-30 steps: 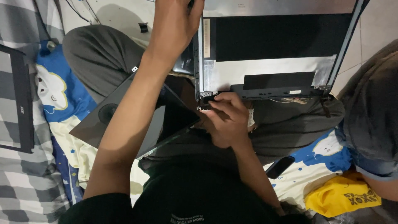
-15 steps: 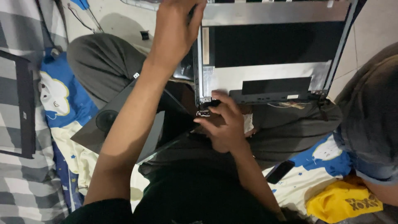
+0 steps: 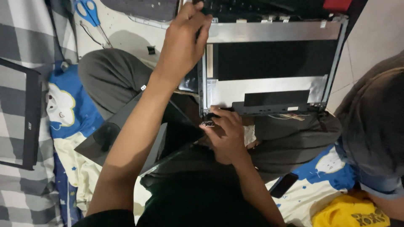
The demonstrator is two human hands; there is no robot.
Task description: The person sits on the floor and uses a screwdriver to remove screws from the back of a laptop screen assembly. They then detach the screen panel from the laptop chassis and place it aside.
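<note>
On the person's lap, a laptop lid shell of dull silver metal with a black rectangular inside is lying flat. At its upper left edge the left hand is gripping the frame with curled fingers. At its lower left corner the right hand is pinching a small metal hinge piece. Left of the shell, blue-handled scissors are lying on the floor.
</note>
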